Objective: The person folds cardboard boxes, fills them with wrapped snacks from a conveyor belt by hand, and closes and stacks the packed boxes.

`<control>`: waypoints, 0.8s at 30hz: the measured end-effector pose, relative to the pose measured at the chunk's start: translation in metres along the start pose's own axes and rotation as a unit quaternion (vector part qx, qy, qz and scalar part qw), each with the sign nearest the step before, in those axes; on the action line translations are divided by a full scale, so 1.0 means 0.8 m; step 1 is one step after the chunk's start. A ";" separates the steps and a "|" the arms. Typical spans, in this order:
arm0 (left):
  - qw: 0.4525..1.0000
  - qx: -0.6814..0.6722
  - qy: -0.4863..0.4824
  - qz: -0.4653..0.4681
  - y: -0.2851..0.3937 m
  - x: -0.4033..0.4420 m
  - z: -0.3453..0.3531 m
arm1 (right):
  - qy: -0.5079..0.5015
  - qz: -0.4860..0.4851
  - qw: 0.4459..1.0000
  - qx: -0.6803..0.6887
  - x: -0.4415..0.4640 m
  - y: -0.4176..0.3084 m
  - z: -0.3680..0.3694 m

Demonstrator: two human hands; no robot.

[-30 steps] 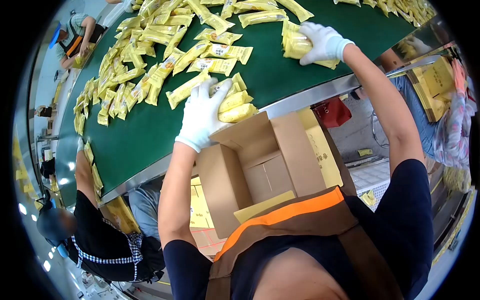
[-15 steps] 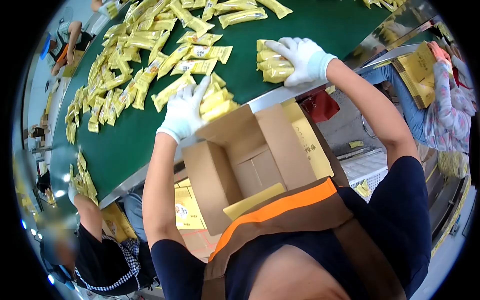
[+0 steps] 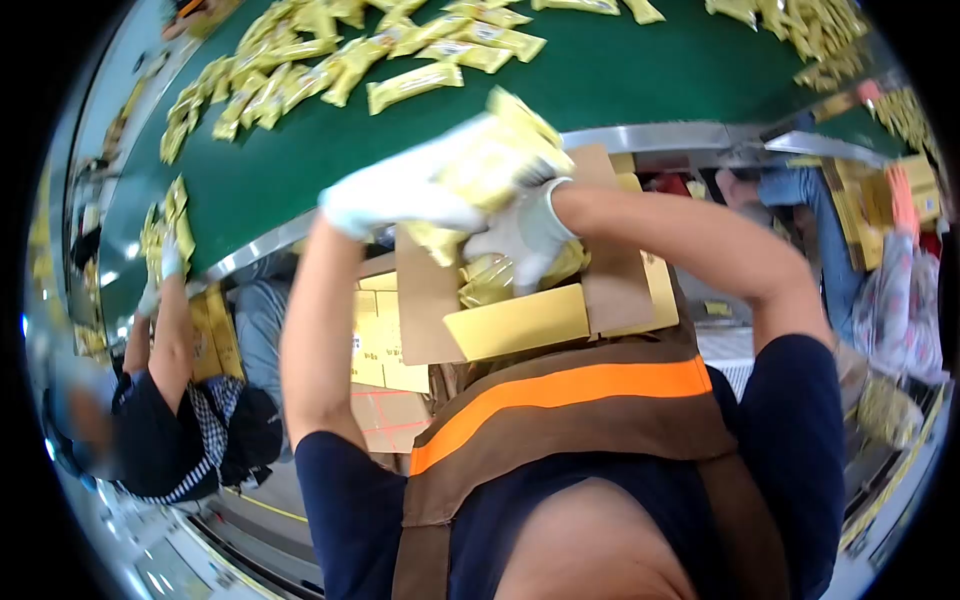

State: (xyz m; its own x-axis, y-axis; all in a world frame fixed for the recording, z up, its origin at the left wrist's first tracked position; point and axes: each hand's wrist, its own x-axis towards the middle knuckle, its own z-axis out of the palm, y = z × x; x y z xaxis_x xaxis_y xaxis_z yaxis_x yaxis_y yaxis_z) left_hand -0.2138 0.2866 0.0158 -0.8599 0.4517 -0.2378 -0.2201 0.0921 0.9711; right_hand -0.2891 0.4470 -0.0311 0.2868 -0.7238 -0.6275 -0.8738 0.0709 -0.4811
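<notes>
My left hand [image 3: 415,190], in a white glove and smeared by motion, grips a bundle of yellow snack packets [image 3: 500,160] above an open cardboard box [image 3: 430,320]. My right hand [image 3: 525,235], also gloved, reaches down into the box below that bundle. Its fingers are around more yellow packets [image 3: 487,282] inside; some fingertips are hidden among them. The near flap [image 3: 520,322] of the box stands up toward my apron. My left hand and its bundle cover the far part of the box opening.
A green conveyor belt [image 3: 620,85] with a metal edge [image 3: 650,137] runs beyond the box, with loose packets [image 3: 415,87] scattered on it. At left a co-worker's hands [image 3: 160,270] hold packets. Another person's sleeve [image 3: 890,290] is at right, near yellow cartons [image 3: 850,215].
Both hands have come from the belt to the box with packets. The right hand has gone down into the box, and the left bundle is lifted over it. Packets now lie inside the box.
</notes>
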 end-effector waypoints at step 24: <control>0.746 0.636 0.007 -0.199 -0.169 0.099 0.098 | 0.001 0.045 0.990 -0.130 0.044 0.031 0.109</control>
State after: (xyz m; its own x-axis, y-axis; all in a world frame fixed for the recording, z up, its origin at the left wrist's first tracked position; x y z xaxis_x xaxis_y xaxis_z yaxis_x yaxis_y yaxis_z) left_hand -0.2159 0.3797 -0.1324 -0.8495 0.1556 -0.5041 0.1481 0.9874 0.0551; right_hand -0.2662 0.4829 -0.1183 0.2030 -0.7244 -0.6588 -0.9675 -0.0446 -0.2491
